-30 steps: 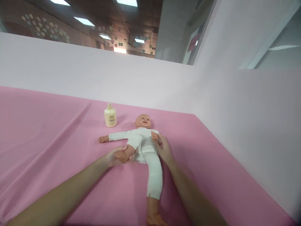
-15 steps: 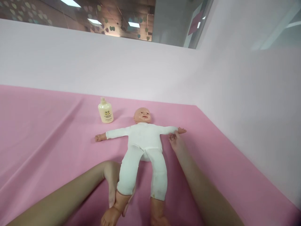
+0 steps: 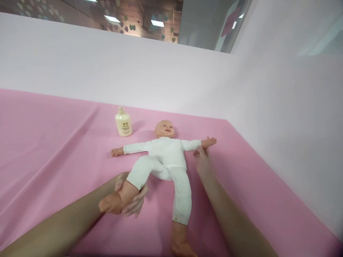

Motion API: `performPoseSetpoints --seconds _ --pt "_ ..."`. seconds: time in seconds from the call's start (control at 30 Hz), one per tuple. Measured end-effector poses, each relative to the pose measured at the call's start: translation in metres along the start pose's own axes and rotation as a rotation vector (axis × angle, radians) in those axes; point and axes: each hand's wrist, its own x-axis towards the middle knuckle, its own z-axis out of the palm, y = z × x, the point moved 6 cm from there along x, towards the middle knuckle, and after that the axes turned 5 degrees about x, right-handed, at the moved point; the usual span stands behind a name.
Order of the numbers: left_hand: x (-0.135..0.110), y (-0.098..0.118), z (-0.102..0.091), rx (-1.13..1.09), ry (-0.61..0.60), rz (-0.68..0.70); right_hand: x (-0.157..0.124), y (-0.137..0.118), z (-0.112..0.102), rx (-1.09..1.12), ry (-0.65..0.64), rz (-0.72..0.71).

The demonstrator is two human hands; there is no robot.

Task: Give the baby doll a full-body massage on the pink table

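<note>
A baby doll (image 3: pixel 170 153) in a white cloth suit lies on its back, arms spread wide, head toward the wall. My left hand (image 3: pixel 134 201) is closed around its lower leg from beneath, at the bare ankle and trouser cuff. That leg is lifted and bent outward to the left; the other leg lies straight. At the doll's other side my right hand (image 3: pixel 202 160) has its fingers curled against the forearm near the wrist, some of them hidden under the sleeve. The doll's small hand rises just beyond my fingertips.
A cream-coloured pump bottle (image 3: pixel 123 123) stands left of the doll's head. Pink cloth (image 3: pixel 66 142) covers the surface, with a long crease on the left. White walls (image 3: pixel 107 67) border the back and right, with a window (image 3: pixel 150 18) above.
My left hand has raised the doll's leg and swung it outward to the left, bending it at the hip and knee. My right hand stays at the forearm, which is slightly raised.
</note>
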Motion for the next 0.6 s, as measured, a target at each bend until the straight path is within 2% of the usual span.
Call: performPoseSetpoints --seconds 0.07,0.13,0.2,0.23,0.4,0.5,0.6 --pt "-0.006 0.006 -0.018 -0.050 0.229 0.122 -0.012 -0.007 0.012 -0.085 -0.059 -0.103" --pt "-0.012 0.020 -0.029 -0.132 0.440 0.330 -0.022 -0.008 0.023 -0.194 -0.139 -0.155" --pt "-0.016 0.033 -0.031 -0.226 0.529 0.514 -0.031 -0.005 0.033 -0.309 -0.249 -0.177" --pt "-0.016 0.037 -0.031 -0.270 0.550 0.560 -0.035 -0.004 0.038 -0.369 -0.312 -0.198" --pt "-0.014 0.037 -0.036 -0.369 0.706 0.573 -0.052 -0.003 0.057 -0.636 -0.601 -0.338" --pt "-0.013 0.035 -0.041 -0.373 0.793 0.573 -0.054 -0.003 0.062 -0.694 -0.658 -0.355" --pt "-0.011 0.035 -0.043 -0.349 0.830 0.583 -0.054 -0.002 0.063 -0.702 -0.673 -0.358"
